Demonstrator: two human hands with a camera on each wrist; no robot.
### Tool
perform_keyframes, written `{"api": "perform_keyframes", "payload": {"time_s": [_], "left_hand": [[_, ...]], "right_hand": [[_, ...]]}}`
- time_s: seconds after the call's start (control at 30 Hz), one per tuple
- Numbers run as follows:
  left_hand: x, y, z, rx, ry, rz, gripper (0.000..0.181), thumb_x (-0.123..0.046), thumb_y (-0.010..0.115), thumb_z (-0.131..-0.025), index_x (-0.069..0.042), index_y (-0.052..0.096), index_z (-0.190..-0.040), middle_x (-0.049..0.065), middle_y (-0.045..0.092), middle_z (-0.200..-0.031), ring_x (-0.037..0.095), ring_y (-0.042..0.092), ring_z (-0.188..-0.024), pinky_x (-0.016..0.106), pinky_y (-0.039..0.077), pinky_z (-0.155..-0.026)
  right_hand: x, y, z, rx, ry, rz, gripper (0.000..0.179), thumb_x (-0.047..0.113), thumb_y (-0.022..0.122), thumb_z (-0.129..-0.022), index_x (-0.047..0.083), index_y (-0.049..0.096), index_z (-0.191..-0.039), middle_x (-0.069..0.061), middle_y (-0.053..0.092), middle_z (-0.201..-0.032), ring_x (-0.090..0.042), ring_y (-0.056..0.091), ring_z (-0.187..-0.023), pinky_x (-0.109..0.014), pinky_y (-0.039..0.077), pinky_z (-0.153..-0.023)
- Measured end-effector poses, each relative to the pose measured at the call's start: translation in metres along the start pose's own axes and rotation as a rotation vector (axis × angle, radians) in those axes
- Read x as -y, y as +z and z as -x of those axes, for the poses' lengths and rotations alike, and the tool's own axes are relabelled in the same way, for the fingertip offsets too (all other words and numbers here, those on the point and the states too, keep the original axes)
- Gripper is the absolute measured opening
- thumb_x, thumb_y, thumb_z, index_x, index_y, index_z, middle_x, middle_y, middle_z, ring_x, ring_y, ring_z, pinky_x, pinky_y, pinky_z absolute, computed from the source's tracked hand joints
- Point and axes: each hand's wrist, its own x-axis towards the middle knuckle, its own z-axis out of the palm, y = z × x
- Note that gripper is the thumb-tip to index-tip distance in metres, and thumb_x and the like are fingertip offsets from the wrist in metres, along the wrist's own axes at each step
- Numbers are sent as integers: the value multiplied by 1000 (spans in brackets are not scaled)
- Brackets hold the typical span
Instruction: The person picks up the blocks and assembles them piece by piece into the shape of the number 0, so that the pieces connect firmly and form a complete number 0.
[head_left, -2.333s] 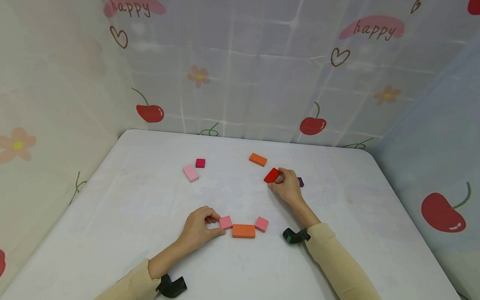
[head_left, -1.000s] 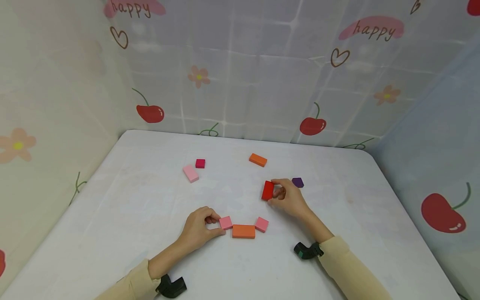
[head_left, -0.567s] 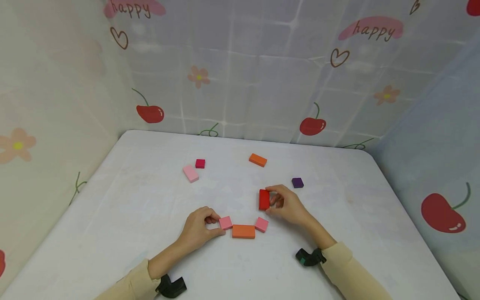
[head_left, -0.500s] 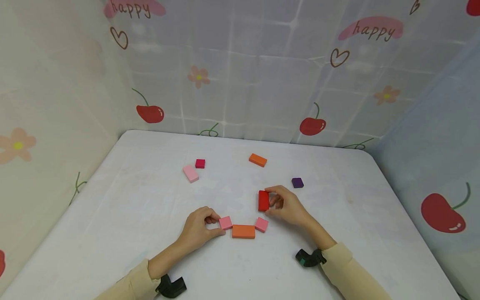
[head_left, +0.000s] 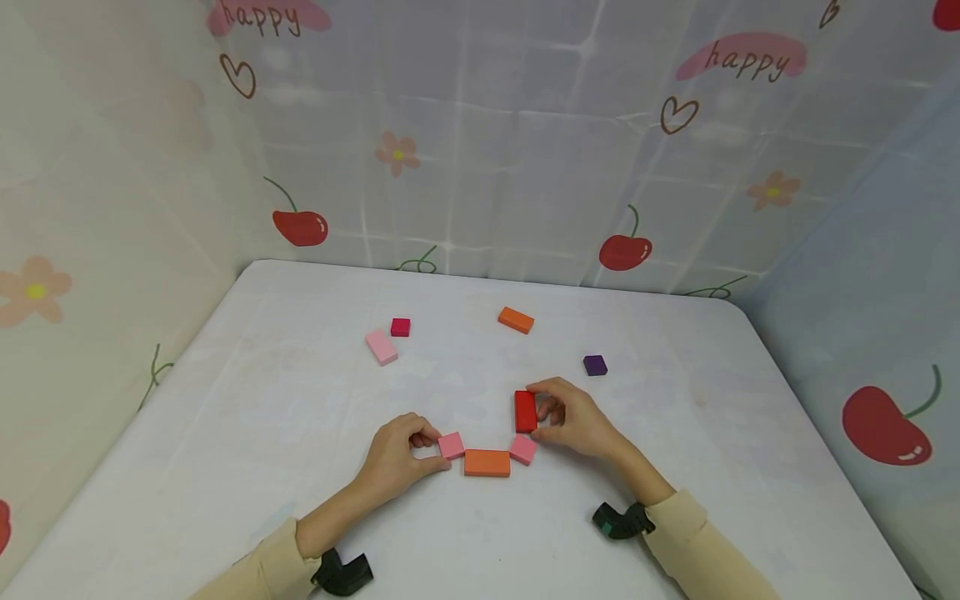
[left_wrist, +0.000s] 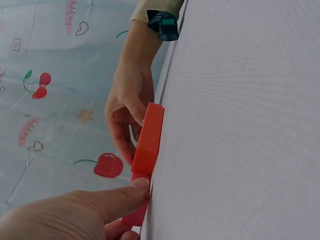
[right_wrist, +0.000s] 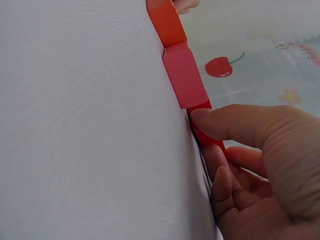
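Note:
On the white table an orange block [head_left: 487,463] lies lengthwise with a pink block [head_left: 452,446] at its left end and another pink block [head_left: 523,449] at its right end, both angled. My left hand [head_left: 401,454] pinches the left pink block between thumb and fingers; its thumb shows on that block [left_wrist: 136,216] in the left wrist view. A red block [head_left: 526,412] stands lengthwise away from me, its near end right at the right pink block. My right hand [head_left: 577,421] grips the red block from the right, thumb at its near end and index finger at its far end.
Farther back lie a light pink block [head_left: 382,347], a small crimson block [head_left: 401,327], a second orange block [head_left: 516,320] and a purple block [head_left: 596,365]. A printed curtain [head_left: 495,167] rises behind the table's far edge.
My right hand has brought the red block toward me and left, turning it from slanted to nearly straight, up to the right pink block. The left hand has stayed in place.

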Motion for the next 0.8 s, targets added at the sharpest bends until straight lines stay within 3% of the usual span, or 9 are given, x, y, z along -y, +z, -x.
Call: {"api": "perform_keyframes", "payload": {"time_s": [0.8], "left_hand": [[1, 1, 0, -5, 3, 2, 28, -16, 91, -65, -17, 69, -82, -9, 60, -78, 5, 53, -74, 21, 48, -69]], "right_hand": [[-3, 2, 1, 16, 0, -15, 58, 6, 83, -75, 1, 59, -127, -10, 62, -102, -17, 58, -80, -22, 51, -68]]}}
